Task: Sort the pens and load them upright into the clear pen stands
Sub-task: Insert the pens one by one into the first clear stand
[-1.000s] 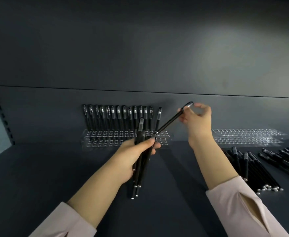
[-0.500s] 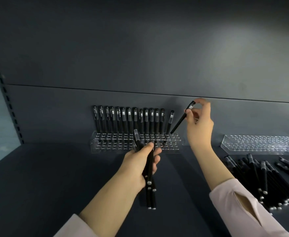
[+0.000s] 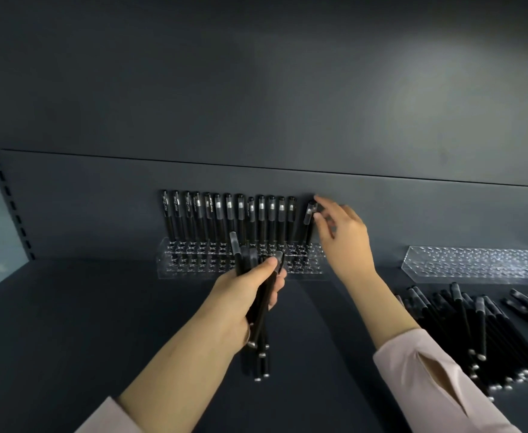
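- The left hand [image 3: 244,295] holds a bunch of black pens [image 3: 261,310] tight, in front of the clear pen stand [image 3: 181,267].
- The right hand [image 3: 344,242] is open, its fingers spread beside the top of the last pen [image 3: 309,223] standing in the stand.

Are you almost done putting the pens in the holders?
Not nearly. Done: one row of pens stands upright at the back of the left clear stand. In hand: the right hand is at the end pen, and the left hand grips a bundle of pens. To do: the right clear stand looks empty, with a pile of pens lying nearby.
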The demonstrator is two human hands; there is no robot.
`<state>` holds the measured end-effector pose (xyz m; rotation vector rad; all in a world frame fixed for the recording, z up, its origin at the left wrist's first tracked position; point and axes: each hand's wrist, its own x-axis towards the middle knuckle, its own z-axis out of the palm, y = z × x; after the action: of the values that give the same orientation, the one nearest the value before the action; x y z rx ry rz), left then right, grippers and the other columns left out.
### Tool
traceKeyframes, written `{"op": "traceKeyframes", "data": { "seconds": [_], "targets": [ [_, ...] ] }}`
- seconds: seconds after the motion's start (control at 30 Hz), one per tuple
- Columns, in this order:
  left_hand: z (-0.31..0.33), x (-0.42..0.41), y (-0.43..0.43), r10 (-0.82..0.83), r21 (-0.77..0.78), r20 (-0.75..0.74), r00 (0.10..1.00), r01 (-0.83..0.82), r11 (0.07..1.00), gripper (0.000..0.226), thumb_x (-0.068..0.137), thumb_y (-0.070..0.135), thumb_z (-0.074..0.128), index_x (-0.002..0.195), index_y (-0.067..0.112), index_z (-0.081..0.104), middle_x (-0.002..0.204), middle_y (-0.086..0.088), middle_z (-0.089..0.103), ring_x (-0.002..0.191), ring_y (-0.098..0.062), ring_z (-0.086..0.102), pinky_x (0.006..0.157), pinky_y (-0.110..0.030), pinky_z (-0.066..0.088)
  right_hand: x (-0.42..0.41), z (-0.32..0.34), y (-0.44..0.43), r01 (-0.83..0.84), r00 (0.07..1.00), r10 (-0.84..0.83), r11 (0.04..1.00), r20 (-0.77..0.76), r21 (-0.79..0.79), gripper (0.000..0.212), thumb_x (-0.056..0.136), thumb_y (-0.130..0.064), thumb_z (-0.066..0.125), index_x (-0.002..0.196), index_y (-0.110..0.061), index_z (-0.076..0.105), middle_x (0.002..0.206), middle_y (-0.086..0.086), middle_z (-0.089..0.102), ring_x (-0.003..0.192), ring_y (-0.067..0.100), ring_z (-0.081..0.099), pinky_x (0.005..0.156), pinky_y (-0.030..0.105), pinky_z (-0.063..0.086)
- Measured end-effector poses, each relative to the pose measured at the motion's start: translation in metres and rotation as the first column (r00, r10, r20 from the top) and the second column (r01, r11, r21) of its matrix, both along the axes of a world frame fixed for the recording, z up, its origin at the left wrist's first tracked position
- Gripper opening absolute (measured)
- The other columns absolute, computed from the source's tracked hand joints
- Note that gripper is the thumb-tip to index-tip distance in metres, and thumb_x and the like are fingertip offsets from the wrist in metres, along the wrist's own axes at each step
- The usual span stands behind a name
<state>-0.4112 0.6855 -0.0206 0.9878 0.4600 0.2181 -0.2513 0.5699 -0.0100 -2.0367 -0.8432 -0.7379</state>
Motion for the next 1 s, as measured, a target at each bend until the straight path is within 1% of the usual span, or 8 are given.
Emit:
{"op": "traceKeyframes", "data": {
  "seconds": [0.13,0.23,0.37,0.57,0.67,0.8,0.9,1.0],
  "targets": [
    [0.003,-0.002,-0.001,0.024,0.045,0.042,0.999,-0.026,0.999,0.028,0.088,0.022,0.071,0.101,-0.002,0.072,0.078,-0.006,0.075,0.06,-0.009,0.069,0.05,-0.017,0.053,-0.015,0.006,-0.003,-0.056,0.995,0.063,0.995,-0.075,0.084,0.034,0.096,-0.021,0.056,0.129,-0.019,0.055,0.094,-0.002,0.061,0.087,0.015,0.056,0.079,0.027,0.047],
    [0.005,-0.002,-0.002,0.04,0.079,0.056,0.998,-0.045,0.996,0.027,0.088,0.024,0.07,0.099,-0.001,0.074,0.079,-0.006,0.076,0.06,-0.007,0.068,0.051,-0.016,0.053,-0.028,0.015,-0.004,-0.135,0.951,0.163,0.983,-0.263,0.122,0.011,0.093,-0.026,0.06,0.1,-0.023,0.068,0.084,-0.011,0.066,0.074,0.003,0.057,0.07,0.019,0.045],
    [0.006,-0.001,-0.003,0.056,0.164,0.069,0.996,-0.067,0.984,0.028,0.088,0.028,0.07,0.095,0.002,0.076,0.073,-0.002,0.075,0.057,-0.006,0.066,0.053,-0.017,0.052,-0.048,0.021,-0.002,-0.423,0.603,0.469,0.874,-0.646,0.239,0.012,0.089,-0.031,0.066,0.088,-0.023,0.075,0.08,-0.009,0.069,0.071,0.002,0.06,0.066,0.017,0.05],
    [0.005,-0.003,-0.005,0.071,0.231,0.122,0.99,-0.098,0.968,0.024,0.09,0.027,0.068,0.099,0.005,0.074,0.081,-0.005,0.077,0.064,-0.009,0.071,0.052,-0.018,0.052,-0.048,0.019,0.0,-0.373,0.384,0.592,0.801,-0.708,0.467,0.006,0.087,-0.01,0.068,0.091,-0.012,0.071,0.078,0.002,0.067,0.068,0.011,0.061,0.065,0.022,0.049],
    [0.004,-0.004,-0.004,0.153,0.215,0.16,0.975,-0.186,0.959,0.017,0.091,0.024,0.067,0.103,0.013,0.063,0.084,-0.004,0.077,0.063,-0.02,0.073,0.046,-0.024,0.052,-0.038,0.024,-0.008,-0.085,0.463,0.569,0.792,-0.68,0.605,0.005,0.086,-0.003,0.067,0.089,-0.007,0.067,0.076,0.005,0.065,0.055,0.008,0.059,0.052,0.019,0.048],
    [0.002,-0.003,0.002,0.243,0.253,0.145,0.959,-0.273,0.928,0.015,0.092,0.027,0.066,0.102,0.019,0.058,0.08,-0.003,0.076,0.047,-0.013,0.063,0.039,-0.022,0.045,-0.018,0.028,-0.032,0.266,0.834,0.197,0.674,-0.515,0.689,0.009,0.088,-0.014,0.068,0.093,-0.011,0.062,0.082,0.007,0.066,0.051,0.007,0.06,0.055,0.017,0.049],
    [0.001,0.0,-0.001,0.241,0.191,0.085,0.967,-0.254,0.948,0.016,0.094,0.026,0.064,0.101,0.012,0.059,0.076,-0.004,0.069,0.045,-0.008,0.054,0.04,-0.021,0.042,-0.016,0.027,-0.039,0.279,0.949,-0.077,0.659,-0.307,0.698,0.008,0.089,-0.021,0.065,0.088,-0.021,0.057,0.086,-0.001,0.066,0.069,0.009,0.065,0.065,0.018,0.05],
    [0.0,0.003,-0.005,0.171,0.11,0.01,0.985,-0.171,0.979,0.013,0.096,0.015,0.061,0.096,0.002,0.061,0.074,-0.005,0.06,0.052,-0.01,0.05,0.042,-0.02,0.041,-0.019,0.022,-0.035,0.221,0.975,-0.148,0.739,-0.166,0.636,0.007,0.09,-0.019,0.063,0.09,-0.02,0.056,0.084,-0.007,0.063,0.072,0.002,0.06,0.065,0.01,0.044]
  ]
}}
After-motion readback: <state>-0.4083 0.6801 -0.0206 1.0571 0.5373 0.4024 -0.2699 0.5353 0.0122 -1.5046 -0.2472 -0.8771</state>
